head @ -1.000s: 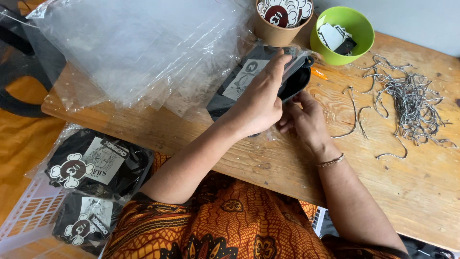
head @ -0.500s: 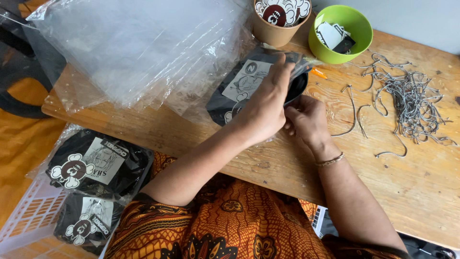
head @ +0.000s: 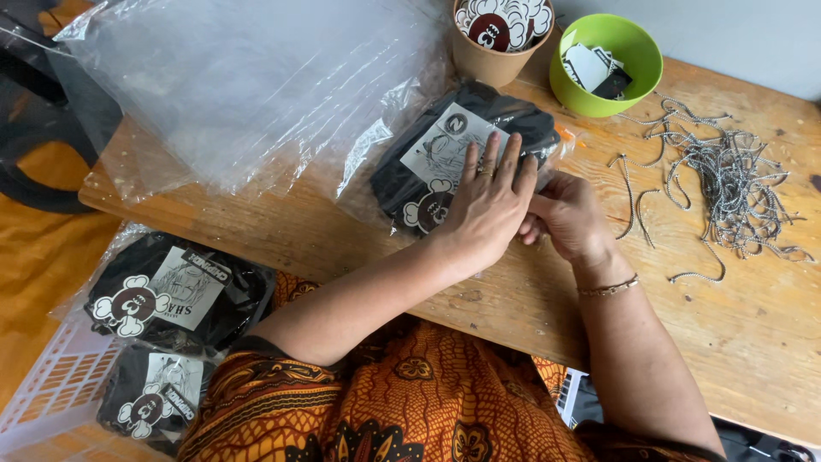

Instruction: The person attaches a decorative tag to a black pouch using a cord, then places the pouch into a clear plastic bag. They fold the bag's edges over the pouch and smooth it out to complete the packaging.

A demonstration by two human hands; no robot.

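A black folded garment in a clear plastic bag (head: 445, 158), with a printed card and a round cartoon sticker on top, lies flat on the wooden table (head: 753, 334). My left hand (head: 487, 205) rests palm down on its near right part, fingers spread. My right hand (head: 569, 214), with a thin bracelet at the wrist, sits just to the right. Its fingers are curled at the bag's right edge and partly hidden under my left hand.
A heap of empty clear bags (head: 248, 85) covers the table's far left. A paper cup of stickers (head: 496, 34) and a green bowl (head: 637, 64) with cards stand at the back. Loose grey cords (head: 727, 180) lie right. A white basket (head: 43, 393) holds two bagged garments (head: 171, 287).
The bagged garment was held tilted up off the table by both hands. It now lies flat, and my left hand has flattened on top of it.
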